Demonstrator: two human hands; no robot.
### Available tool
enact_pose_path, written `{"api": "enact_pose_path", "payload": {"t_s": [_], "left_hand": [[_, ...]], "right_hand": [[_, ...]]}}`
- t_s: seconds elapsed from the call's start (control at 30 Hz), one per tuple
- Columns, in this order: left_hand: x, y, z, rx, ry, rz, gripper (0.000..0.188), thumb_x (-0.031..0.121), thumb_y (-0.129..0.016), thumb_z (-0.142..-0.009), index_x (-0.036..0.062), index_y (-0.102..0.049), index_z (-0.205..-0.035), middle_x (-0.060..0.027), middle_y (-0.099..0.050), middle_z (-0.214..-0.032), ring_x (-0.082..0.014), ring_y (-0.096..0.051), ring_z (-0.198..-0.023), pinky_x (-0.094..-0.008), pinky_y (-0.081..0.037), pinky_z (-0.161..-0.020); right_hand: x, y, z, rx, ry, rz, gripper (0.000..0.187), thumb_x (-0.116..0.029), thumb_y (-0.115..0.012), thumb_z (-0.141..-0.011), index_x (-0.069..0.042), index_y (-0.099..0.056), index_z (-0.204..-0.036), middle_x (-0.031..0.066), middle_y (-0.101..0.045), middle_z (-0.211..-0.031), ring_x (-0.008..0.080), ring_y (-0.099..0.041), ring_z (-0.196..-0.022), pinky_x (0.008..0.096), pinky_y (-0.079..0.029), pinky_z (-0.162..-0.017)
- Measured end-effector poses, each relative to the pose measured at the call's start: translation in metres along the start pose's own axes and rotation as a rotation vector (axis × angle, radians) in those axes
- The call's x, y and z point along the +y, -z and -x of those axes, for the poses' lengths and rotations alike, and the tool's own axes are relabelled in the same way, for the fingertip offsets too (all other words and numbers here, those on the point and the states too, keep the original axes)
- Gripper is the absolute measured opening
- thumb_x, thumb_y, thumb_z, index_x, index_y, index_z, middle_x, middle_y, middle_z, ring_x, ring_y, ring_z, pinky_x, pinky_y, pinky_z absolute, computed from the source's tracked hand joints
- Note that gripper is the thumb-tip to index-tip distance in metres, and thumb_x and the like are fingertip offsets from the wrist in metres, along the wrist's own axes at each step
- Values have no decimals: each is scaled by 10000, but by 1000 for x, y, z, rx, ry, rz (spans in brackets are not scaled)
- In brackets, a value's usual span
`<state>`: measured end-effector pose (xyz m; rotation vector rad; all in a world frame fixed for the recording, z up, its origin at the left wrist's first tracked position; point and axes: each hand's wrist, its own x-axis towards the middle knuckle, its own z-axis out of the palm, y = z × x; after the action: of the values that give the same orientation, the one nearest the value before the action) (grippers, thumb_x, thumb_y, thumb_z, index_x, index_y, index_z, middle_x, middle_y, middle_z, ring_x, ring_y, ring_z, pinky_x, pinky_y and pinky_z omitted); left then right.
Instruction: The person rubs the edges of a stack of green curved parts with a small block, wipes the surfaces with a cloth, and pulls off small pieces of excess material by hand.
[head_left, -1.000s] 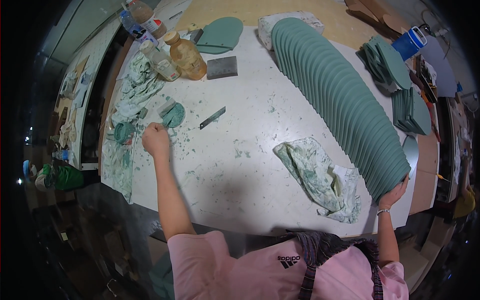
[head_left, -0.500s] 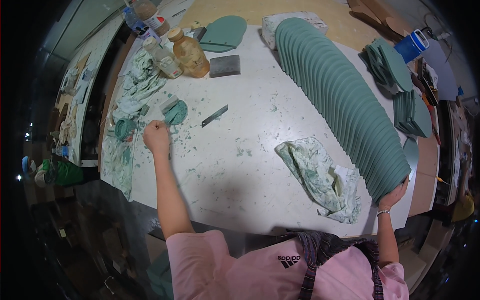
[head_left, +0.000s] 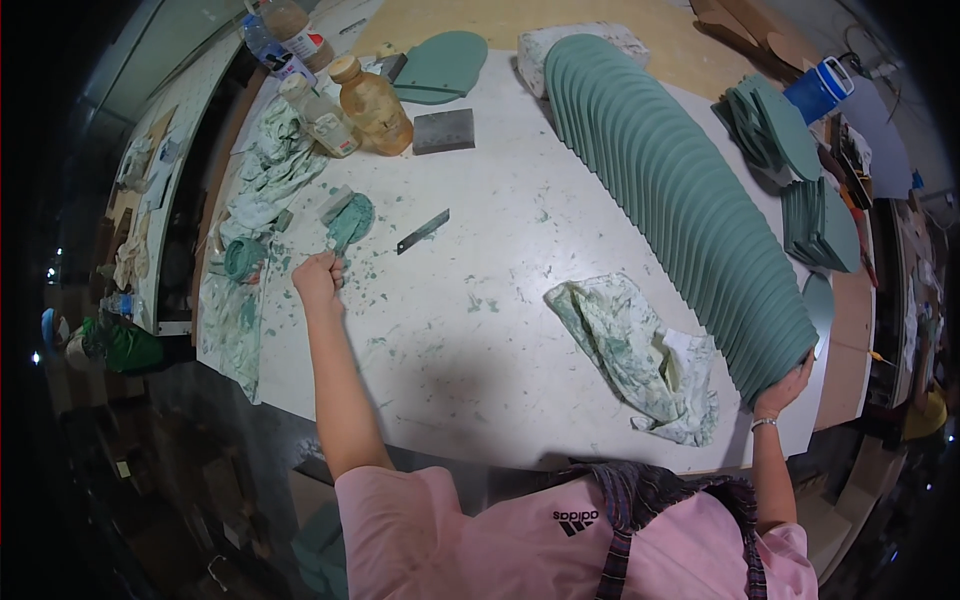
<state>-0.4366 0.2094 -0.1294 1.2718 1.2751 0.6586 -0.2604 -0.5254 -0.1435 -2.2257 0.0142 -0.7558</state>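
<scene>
My left hand (head_left: 318, 278) is closed, with its fingers bent together beside a round dollop of green putty (head_left: 352, 220). Whatever it pinches is too small to make out. A pale flat scraper-like piece (head_left: 334, 205) lies against the putty. At the right, a long leaning row of thin green rounded panels (head_left: 680, 210) runs from the back of the table toward me. My right hand (head_left: 785, 390) is wrapped round the near end of this row. Between my hands lies a crumpled cloth (head_left: 640, 355) stained green, and a dark blade (head_left: 423, 231) rests near the putty.
A white block (head_left: 535, 60) stands at the row's far end. Bottles (head_left: 372, 105), a grey sanding block (head_left: 444, 131) and a flat green panel (head_left: 442, 66) are at the back left. Stained rags (head_left: 275, 165) line the left edge. More green panels (head_left: 820, 225) and a blue jug (head_left: 818, 90) stand right.
My left hand has shifted slightly right, closer below the putty. My right hand stays at the near end of the panel row. The whole view has moved a little.
</scene>
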Motion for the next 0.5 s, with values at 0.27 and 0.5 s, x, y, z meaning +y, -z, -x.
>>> {"api": "enact_pose_path", "payload": {"t_s": [0.27,0.5], "left_hand": [[1,16,-11,0,-291,-373,114,77,-625,-897,-14,-684,-861,-82,-661,-684,-180,-572,-534,-317,-449,-520],[20,-14,21,153,-734,-1108,182,195,-621,-873,53,-711,-800,-220,-675,-777,-445,-633,-747,-496,-485,-695]], "right_hand": [[5,-1,-1,-5,-2,19,566,-193,-357,-935,105,-441,-1409,230,-472,-1464,350,-419,-1373,421,-262,-1173],[-1,0,-1,8,-12,13,566,-188,-356,-932,109,-444,-1405,232,-476,-1460,350,-423,-1370,416,-266,-1171]]}}
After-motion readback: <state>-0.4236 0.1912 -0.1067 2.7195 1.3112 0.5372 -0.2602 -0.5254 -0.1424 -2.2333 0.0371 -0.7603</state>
